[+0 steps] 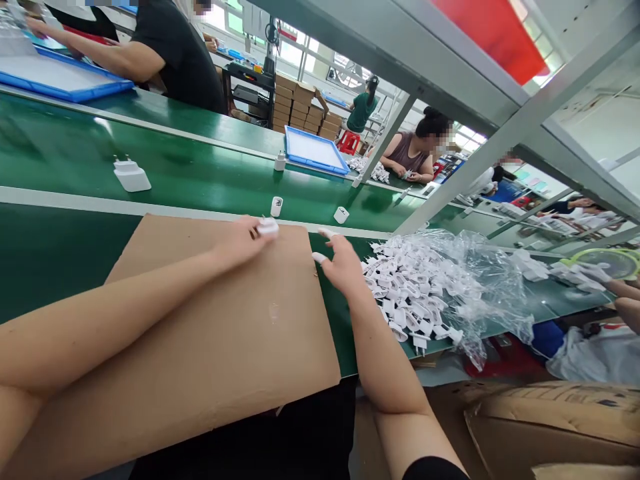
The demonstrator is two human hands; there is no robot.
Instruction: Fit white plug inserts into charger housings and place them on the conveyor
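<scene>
Above the far edge of a brown cardboard sheet, my left hand is closed around a white charger plug; the hand is slightly blurred. Just past the sheet's right edge is my right hand, its thumb and forefinger apart with nothing between them. White covers sit on those fingertips. Close by on the right lies a heap of white charger plugs, partly over clear plastic film. On the green belt beyond, single chargers stand apart: one behind my left hand and another behind my right.
A larger-looking white charger lies on the belt at left, and another stands farther back. Blue-rimmed trays rest across the belt. A grey metal frame slants overhead at right. Co-workers sit opposite; another person's hand shows at far right.
</scene>
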